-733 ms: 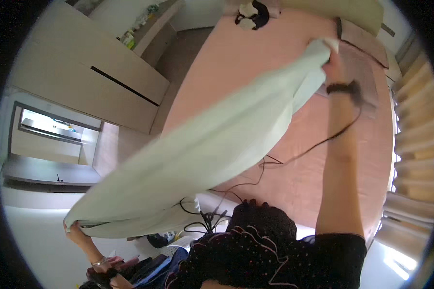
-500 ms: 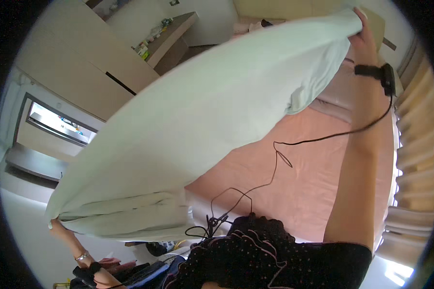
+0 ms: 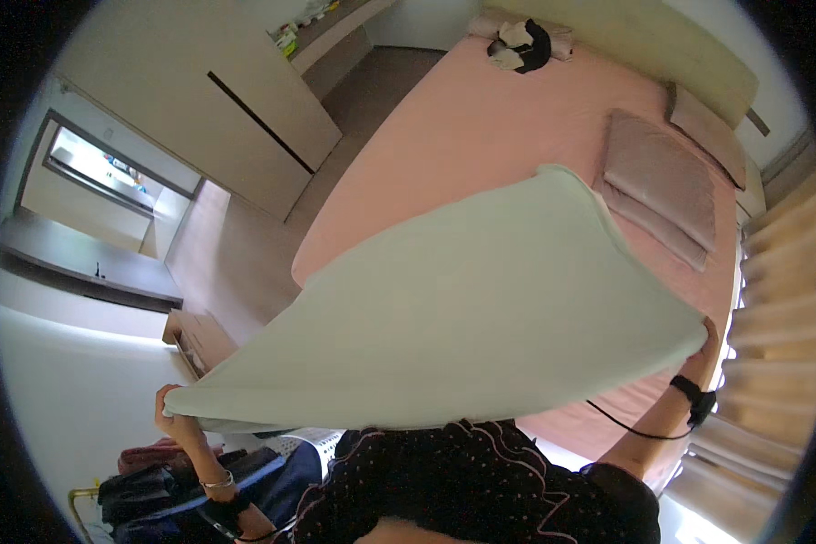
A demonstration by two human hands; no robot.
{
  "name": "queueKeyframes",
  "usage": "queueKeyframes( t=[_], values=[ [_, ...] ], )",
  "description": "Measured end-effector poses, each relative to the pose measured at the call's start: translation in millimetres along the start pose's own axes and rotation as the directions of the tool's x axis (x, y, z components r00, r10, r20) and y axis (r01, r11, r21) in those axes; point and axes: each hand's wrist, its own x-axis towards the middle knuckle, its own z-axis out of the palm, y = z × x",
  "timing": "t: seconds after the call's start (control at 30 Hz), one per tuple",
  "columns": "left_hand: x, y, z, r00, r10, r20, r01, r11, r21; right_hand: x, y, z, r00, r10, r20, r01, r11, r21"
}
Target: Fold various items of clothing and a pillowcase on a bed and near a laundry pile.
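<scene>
A pale green bed sheet or similar large cloth [image 3: 444, 308] is stretched wide between my hands, with its far part billowing over the bed. My left hand [image 3: 178, 417] is closed on one corner at the lower left. At the right, my right hand [image 3: 705, 343] grips another corner, its fingers partly hidden by the fabric. Beneath and beyond the cloth lies the bed [image 3: 444, 127], covered in a pink fitted sheet. The cloth hides the near left part of the mattress.
Pillows [image 3: 662, 168] lie on the bed's right side; a dark-and-cream bundle [image 3: 521, 47] is at its far end. A cardboard box [image 3: 199, 343] stands left. Clothes [image 3: 154, 485] hang at lower left. A curtain [image 3: 780, 317] runs along the right, a wardrobe [image 3: 172, 100] at the left.
My right hand has come down from high at the upper right, and the raised cloth has dropped with it. My left hand has shifted slightly right. More of the bed shows.
</scene>
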Motion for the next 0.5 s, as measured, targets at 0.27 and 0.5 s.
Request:
queueKeyframes(
  t=[0.27,0.5],
  values=[
    [10.7,-21.9,23.4,0.995,-0.093,0.032,0.095,0.992,-0.088,43.7,-24.1,74.1,0.992,-0.035,0.124,0.034,0.999,0.011],
    [5.7,-28.4,28.5,0.992,-0.124,0.021,0.125,0.991,-0.043,69.4,-39.4,131.3,0.975,-0.043,0.217,0.008,0.987,0.159]
  ],
)
